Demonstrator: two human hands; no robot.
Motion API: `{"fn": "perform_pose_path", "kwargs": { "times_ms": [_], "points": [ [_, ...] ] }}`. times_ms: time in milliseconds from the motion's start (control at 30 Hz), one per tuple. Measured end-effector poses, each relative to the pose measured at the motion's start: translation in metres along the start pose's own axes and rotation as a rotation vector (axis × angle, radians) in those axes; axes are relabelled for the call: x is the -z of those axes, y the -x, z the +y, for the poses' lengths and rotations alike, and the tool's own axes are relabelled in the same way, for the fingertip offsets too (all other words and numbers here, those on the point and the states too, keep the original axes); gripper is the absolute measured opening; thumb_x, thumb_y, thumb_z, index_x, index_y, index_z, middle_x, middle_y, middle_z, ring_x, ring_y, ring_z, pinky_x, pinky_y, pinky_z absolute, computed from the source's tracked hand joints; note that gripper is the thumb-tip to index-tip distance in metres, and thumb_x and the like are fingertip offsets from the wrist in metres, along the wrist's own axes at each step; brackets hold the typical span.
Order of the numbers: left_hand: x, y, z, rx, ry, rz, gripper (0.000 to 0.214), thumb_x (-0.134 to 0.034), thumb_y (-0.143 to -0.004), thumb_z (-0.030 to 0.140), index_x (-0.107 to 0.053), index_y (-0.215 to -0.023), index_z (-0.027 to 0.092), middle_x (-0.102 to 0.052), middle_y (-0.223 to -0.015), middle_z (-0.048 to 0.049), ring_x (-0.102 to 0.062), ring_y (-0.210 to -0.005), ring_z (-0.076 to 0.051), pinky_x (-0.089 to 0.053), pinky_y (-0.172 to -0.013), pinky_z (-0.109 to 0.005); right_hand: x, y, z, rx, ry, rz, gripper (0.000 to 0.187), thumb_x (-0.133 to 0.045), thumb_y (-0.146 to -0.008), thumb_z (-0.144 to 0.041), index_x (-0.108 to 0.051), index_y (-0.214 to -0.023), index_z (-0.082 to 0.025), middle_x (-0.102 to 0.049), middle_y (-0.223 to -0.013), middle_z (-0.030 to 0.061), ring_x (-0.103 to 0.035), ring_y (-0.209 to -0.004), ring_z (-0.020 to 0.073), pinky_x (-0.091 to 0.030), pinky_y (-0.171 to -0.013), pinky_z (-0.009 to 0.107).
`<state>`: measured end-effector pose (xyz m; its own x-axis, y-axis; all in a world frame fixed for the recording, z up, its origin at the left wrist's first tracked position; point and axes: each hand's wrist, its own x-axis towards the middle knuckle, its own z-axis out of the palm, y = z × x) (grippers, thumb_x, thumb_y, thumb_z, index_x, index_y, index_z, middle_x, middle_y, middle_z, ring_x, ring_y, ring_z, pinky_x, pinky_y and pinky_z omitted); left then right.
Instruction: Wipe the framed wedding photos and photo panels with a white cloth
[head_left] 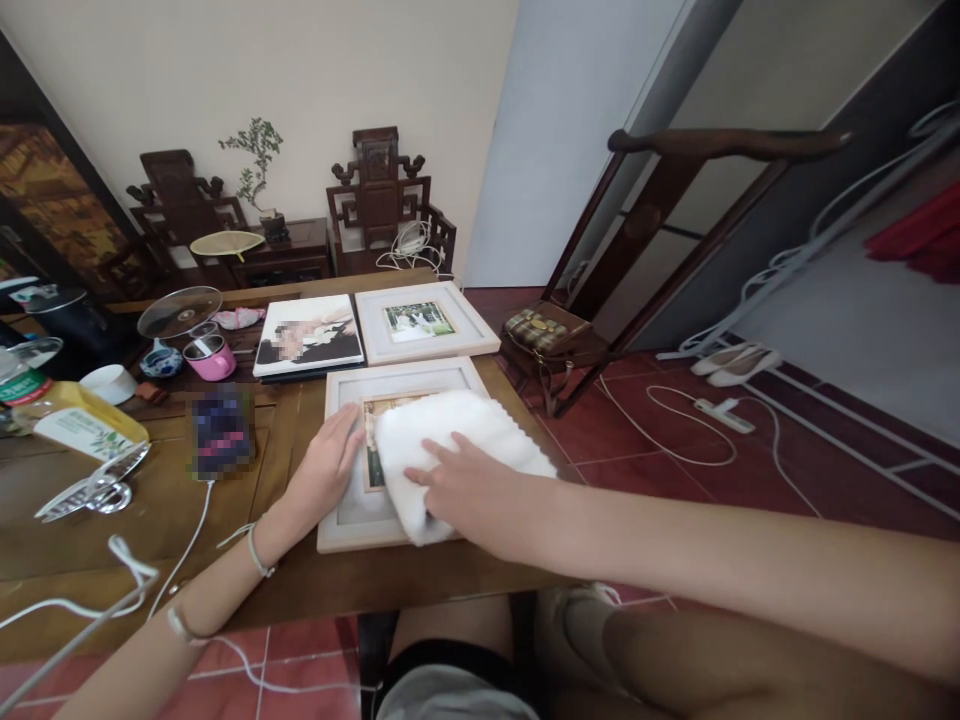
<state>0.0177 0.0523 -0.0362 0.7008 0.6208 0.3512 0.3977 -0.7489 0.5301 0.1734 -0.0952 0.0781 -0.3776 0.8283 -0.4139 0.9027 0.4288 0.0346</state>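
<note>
A picture frame (345, 520) with a pale wooden border lies flat near the table's right edge. Across its middle and right side is spread a fluffy white cloth (480, 420), hiding much of the picture. My right hand (469, 490) presses on the cloth with fingers spread. Against the frame's left side rests my left hand (330, 465), fingers stretched along the border and its thumb side near the picture. A second picture frame (472, 325) lies just beyond, beside a photo album (307, 340) with a printed cover.
On the table (285, 560) to the left are scissors (105, 485), an oil bottle (97, 420), a pink mug (210, 358), a phone (221, 435) on a white cable, and a glass lid (180, 312). A wooden chair (637, 220) holding a bag (544, 328) stands to the right.
</note>
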Motion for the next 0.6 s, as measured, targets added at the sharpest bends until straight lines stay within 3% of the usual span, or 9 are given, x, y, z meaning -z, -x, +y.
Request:
{"fn": "perform_pose_path", "kwargs": {
  "times_ms": [100, 167, 233, 300, 333, 400, 500, 533, 600],
  "points": [
    [-0.003, 0.002, -0.003, -0.018, -0.053, -0.040, 0.046, -0.037, -0.099, 0.036, -0.053, -0.133, 0.009, -0.054, -0.141, -0.0189, -0.047, -0.135, -0.027, -0.035, -0.114, -0.048, 0.005, 0.005, 0.015, -0.111, -0.026, -0.083, 0.028, -0.060, -0.079, -0.001, -0.073, -0.102, -0.010, -0.067, -0.117, 0.0202, -0.058, -0.115, 0.0342, -0.043, -0.094, 0.047],
    [-0.005, 0.004, -0.005, -0.031, -0.095, -0.065, 0.046, -0.042, -0.097, 0.034, -0.050, -0.136, 0.012, -0.050, -0.144, -0.0179, -0.043, -0.137, -0.028, -0.035, -0.114, -0.051, 0.009, 0.007, 0.031, -0.200, -0.071, -0.165, 0.031, -0.056, -0.078, 0.003, -0.074, -0.100, -0.009, -0.070, -0.108, 0.0206, -0.065, -0.103, 0.0309, -0.047, -0.083, 0.039],
    [-0.006, 0.006, -0.006, -0.045, -0.128, -0.080, 0.048, -0.046, -0.095, 0.033, -0.047, -0.140, 0.014, -0.047, -0.147, -0.0169, -0.039, -0.140, -0.029, -0.034, -0.113, -0.053, 0.016, 0.010, 0.052, -0.236, -0.131, -0.217, 0.037, -0.055, -0.076, 0.005, -0.076, -0.100, -0.013, -0.072, -0.104, 0.0161, -0.068, -0.092, 0.0266, -0.047, -0.072, 0.032],
    [-0.006, 0.008, -0.006, -0.048, -0.147, -0.087, 0.050, -0.047, -0.095, 0.032, -0.045, -0.141, 0.015, -0.046, -0.148, -0.0168, -0.038, -0.141, -0.030, -0.034, -0.113, -0.055, 0.023, 0.011, 0.076, -0.214, -0.198, -0.192, 0.045, -0.053, -0.074, 0.008, -0.077, -0.102, -0.018, -0.074, -0.102, 0.0093, -0.069, -0.086, 0.0217, -0.047, -0.069, 0.028],
    [-0.007, 0.008, -0.006, -0.044, -0.151, -0.088, 0.049, -0.045, -0.095, 0.031, -0.045, -0.141, 0.015, -0.046, -0.148, -0.0169, -0.037, -0.141, -0.030, -0.034, -0.113, -0.055, 0.026, 0.011, 0.086, -0.228, -0.216, -0.121, 0.048, -0.050, -0.075, 0.008, -0.076, -0.104, -0.019, -0.074, -0.100, 0.0077, -0.068, -0.085, 0.0201, -0.047, -0.070, 0.028],
    [-0.007, 0.009, -0.006, -0.033, -0.149, -0.086, 0.047, -0.041, -0.097, 0.029, -0.045, -0.142, 0.014, -0.046, -0.148, -0.0168, -0.037, -0.141, -0.029, -0.033, -0.114, -0.054, 0.031, 0.006, 0.103, -0.320, -0.178, 0.142, 0.049, -0.046, -0.077, 0.008, -0.075, -0.108, -0.018, -0.073, -0.105, 0.0089, -0.067, -0.089, 0.0214, -0.049, -0.075, 0.030],
    [-0.009, 0.008, -0.007, -0.026, -0.137, -0.074, 0.045, -0.035, -0.099, 0.025, -0.044, -0.142, 0.015, -0.046, -0.148, -0.0153, -0.036, -0.142, -0.027, -0.033, -0.115, -0.052, 0.033, -0.014, 0.113, -0.388, 0.037, 0.597, 0.050, -0.045, -0.079, 0.006, -0.070, -0.116, -0.016, -0.058, -0.136, 0.0129, -0.054, -0.121, 0.0311, -0.046, -0.094, 0.044],
    [-0.009, 0.008, -0.007, -0.029, -0.134, -0.072, 0.045, -0.034, -0.099, 0.024, -0.044, -0.142, 0.015, -0.046, -0.148, -0.0150, -0.036, -0.142, -0.026, -0.033, -0.114, -0.051, 0.033, -0.024, 0.112, -0.345, 0.104, 0.679, 0.050, -0.046, -0.079, 0.006, -0.069, -0.118, -0.016, -0.049, -0.145, 0.0120, -0.044, -0.132, 0.0331, -0.040, -0.101, 0.049],
    [-0.008, 0.007, -0.006, -0.036, -0.131, -0.072, 0.044, -0.032, -0.100, 0.023, -0.044, -0.142, 0.015, -0.046, -0.148, -0.0152, -0.037, -0.141, -0.026, -0.034, -0.114, -0.053, 0.029, -0.046, 0.106, -0.202, 0.208, 0.709, 0.048, -0.049, -0.080, 0.005, -0.068, -0.118, -0.017, -0.035, -0.155, 0.0093, -0.027, -0.142, 0.0330, -0.028, -0.110, 0.056]
  ]
}}
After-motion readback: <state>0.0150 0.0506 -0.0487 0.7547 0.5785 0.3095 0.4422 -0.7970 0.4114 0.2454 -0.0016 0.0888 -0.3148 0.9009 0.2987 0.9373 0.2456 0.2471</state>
